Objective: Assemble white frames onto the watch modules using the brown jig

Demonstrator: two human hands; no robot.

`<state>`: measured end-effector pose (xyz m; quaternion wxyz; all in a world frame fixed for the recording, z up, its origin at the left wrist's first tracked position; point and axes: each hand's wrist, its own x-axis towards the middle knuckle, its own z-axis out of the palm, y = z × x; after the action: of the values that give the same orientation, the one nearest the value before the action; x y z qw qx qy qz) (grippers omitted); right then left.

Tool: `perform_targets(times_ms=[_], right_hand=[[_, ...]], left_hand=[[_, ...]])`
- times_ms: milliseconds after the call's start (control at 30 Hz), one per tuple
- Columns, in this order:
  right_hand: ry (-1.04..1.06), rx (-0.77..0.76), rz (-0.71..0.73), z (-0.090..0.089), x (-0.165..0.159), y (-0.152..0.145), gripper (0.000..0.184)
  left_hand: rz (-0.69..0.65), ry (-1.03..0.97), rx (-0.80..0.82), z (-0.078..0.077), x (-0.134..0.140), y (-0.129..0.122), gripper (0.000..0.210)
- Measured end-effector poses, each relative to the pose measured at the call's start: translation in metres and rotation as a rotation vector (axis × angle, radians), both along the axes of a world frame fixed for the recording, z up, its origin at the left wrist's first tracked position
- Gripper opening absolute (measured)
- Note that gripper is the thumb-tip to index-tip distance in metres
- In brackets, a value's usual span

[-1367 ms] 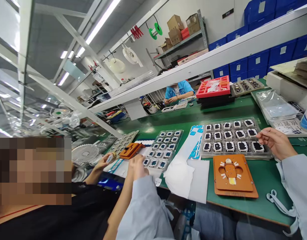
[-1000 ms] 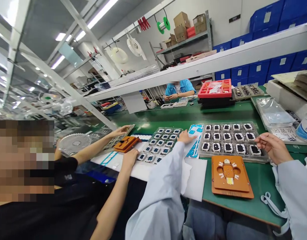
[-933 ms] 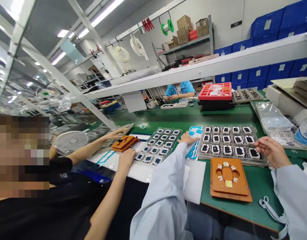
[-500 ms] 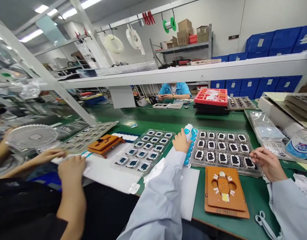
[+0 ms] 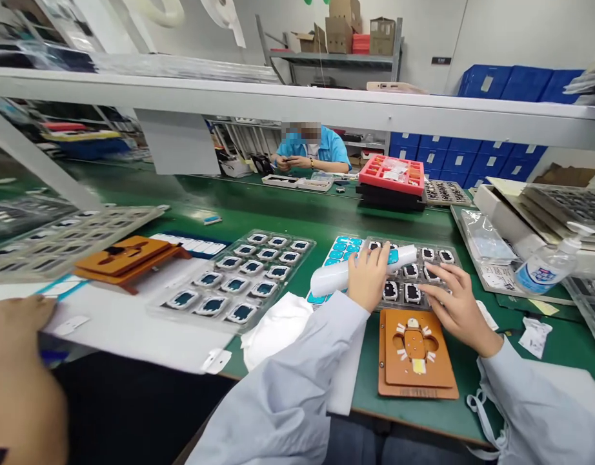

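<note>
My left hand [image 5: 368, 276] is closed around a curled white sticker sheet [image 5: 329, 278], with a blue sticker showing at its right end. Under the curl lies a flat sheet of blue stickers [image 5: 343, 248]. Fingers apart, my right hand [image 5: 459, 303] hovers over the right side of a clear tray [image 5: 452, 248] of white-framed black parts; whether a fingertip touches one I cannot tell. Part of that tray is hidden behind my hands and the curled sheet. In front of it sits an orange fixture [image 5: 416, 358] with a shaped recess and small white tabs.
Left of me is another parts tray [image 5: 252, 278], a white cloth [image 5: 278, 326] and a second orange fixture [image 5: 128, 261]. A neighbour's arm [image 5: 24, 361] reaches in at far left. On the right stands a pump bottle [image 5: 544, 265]. A co-worker [image 5: 312, 152] sits opposite.
My left hand has tilted the curled sheet from upright to lying across the tray. My right hand has moved left toward it, its fingers spreading. The view has shifted down and right.
</note>
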<state>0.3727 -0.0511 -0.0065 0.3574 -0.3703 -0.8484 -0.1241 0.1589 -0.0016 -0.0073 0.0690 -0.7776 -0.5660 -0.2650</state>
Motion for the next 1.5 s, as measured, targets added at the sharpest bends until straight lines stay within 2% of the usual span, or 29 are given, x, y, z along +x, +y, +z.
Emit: perform_targets(times_ms=[100,233,500,633,800,1000,1100,1300,1500], right_hand=[[-0.110,0.005,-0.049,0.002,-0.006,-0.005,0.037],[-0.188,0.004,-0.105,0.002,-0.010,-0.009,0.038],[-0.128,-0.065,-0.115,0.003,-0.004,-0.010,0.049],[-0.023,-0.084,-0.083,0.004,-0.002,-0.012,0.050],[0.164,-0.174,-0.027,0.006,0.005,-0.021,0.046],[0.145,-0.592,0.177,0.015,0.010,-0.043,0.035],[0.110,-0.708,0.233,0.018,0.007,-0.051,0.035],[0.078,-0.766,0.175,0.017,0.004,-0.055,0.031],[0.029,-0.620,0.201,0.012,0.000,-0.056,0.027]], left_hand=[[-0.089,0.027,0.041,-0.003,0.006,-0.007,0.065],[-0.182,0.049,0.055,-0.005,0.011,-0.012,0.064],[-0.296,0.054,0.079,-0.008,0.012,-0.009,0.065],[-0.367,0.010,0.111,-0.017,0.009,-0.002,0.053],[-0.330,-0.043,0.089,-0.018,0.004,0.006,0.036],[-0.224,0.070,-0.043,-0.011,-0.004,0.015,0.033],[-0.236,0.109,-0.131,-0.014,-0.006,0.019,0.026],[-0.240,0.083,-0.161,-0.017,-0.005,0.018,0.022],[-0.279,0.010,-0.129,-0.015,-0.005,0.016,0.019]])
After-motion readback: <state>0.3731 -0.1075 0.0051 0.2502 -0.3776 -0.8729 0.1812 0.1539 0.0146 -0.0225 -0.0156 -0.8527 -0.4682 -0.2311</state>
